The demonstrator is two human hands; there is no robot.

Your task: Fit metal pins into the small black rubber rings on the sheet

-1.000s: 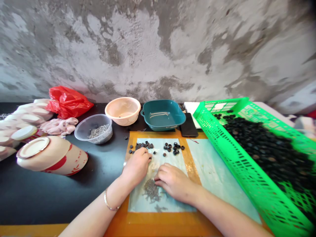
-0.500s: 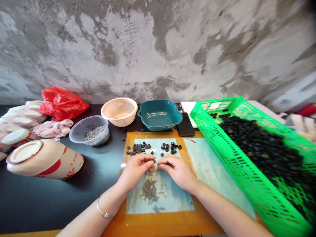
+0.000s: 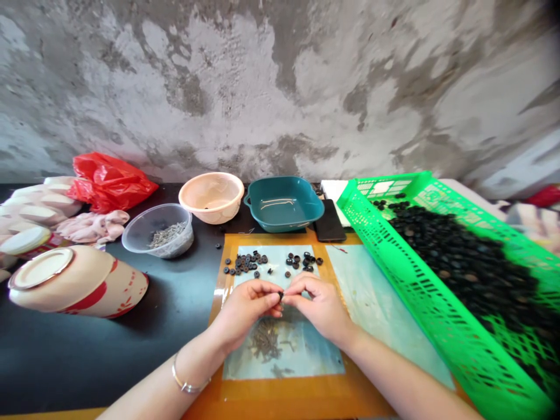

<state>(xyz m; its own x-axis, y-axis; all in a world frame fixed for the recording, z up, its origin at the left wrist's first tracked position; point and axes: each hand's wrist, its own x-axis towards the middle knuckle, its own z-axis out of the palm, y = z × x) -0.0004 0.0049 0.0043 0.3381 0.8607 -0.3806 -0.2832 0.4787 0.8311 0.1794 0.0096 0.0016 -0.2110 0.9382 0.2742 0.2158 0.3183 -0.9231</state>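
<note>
Closing the gap we were seeing half a second ago, the bare left hand (image 3: 248,306) and the bare right hand (image 3: 320,306) are now meeting at the fingertips over a pale blue rectangular sheet (image 3: 317,359). The left hand is pinching a small round black piece (image 3: 280,296) between thumb and fingers, over the middle of the sheet. The right hand is drawing its thumb and fingers into a narrow pinch against that piece; whether it is gripping anything of its own, we cannot tell. On the near half of the sheet, a heap of thin grey metal pins (image 3: 265,342) is lying. Across the sheet's far end, we are seeing a left cluster of black rings (image 3: 245,263) and a right cluster of black rings (image 3: 304,262). Amber tape (image 3: 245,389) is bordering the sheet. To the sheet's right, a long green plastic basket (image 3: 396,262) is holding a mass of small black pieces (image 3: 464,256). Beyond the sheet, a teal plastic basin (image 3: 284,221) and a round peach plastic bowl (image 3: 216,217) are standing. Left of the sheet, a round clear plastic bowl (image 3: 135,238) is holding more pins, and a cream container with red print (image 3: 107,286) is sitting on the black tabletop (image 3: 65,361).
</note>
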